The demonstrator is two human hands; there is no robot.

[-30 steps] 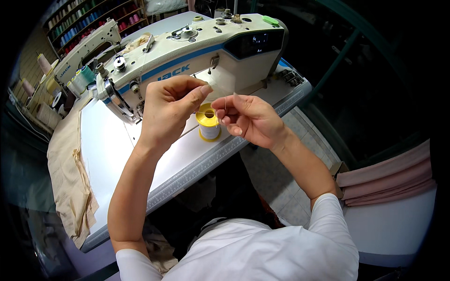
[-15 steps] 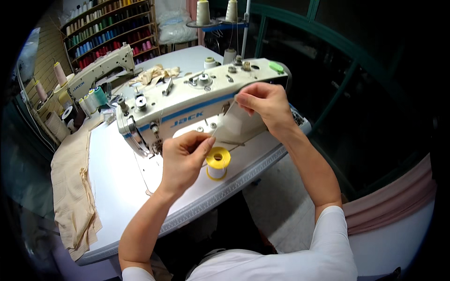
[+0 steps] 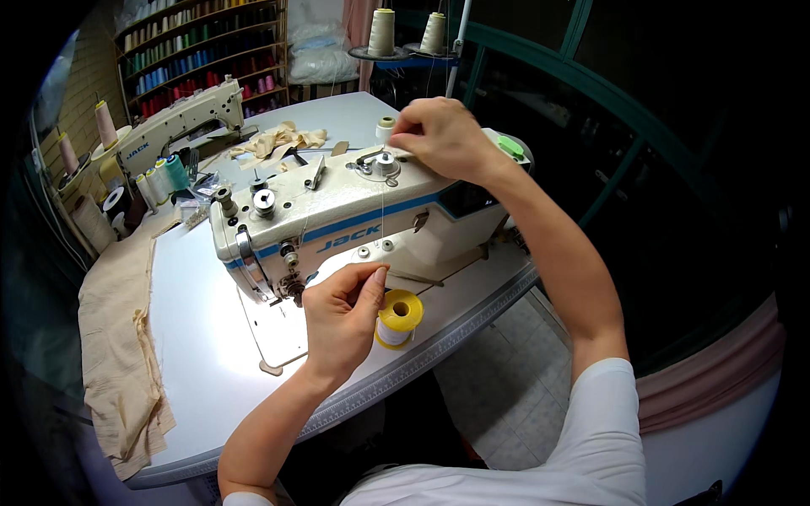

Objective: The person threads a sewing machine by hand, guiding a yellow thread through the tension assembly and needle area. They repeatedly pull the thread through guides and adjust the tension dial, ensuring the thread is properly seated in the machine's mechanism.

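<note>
My left hand (image 3: 342, 319) pinches a thread (image 3: 382, 215) running nearly upright toward my right hand (image 3: 396, 142), which seems to pinch its upper end, though blur clouds that. The bobbin (image 3: 385, 164) sits just below my right fingertips, nearer than my left; the upright spool (image 3: 399, 324) stands just right of my left.

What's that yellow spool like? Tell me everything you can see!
The spool stands upright on the white table, in front of the nearer sewing machine. Its round yellow top looks like plastic, with a dark middle hole. White thread is wound below it, down to a yellow rim. The left hand is right beside it in this view; I can't tell whether they touch.
</note>
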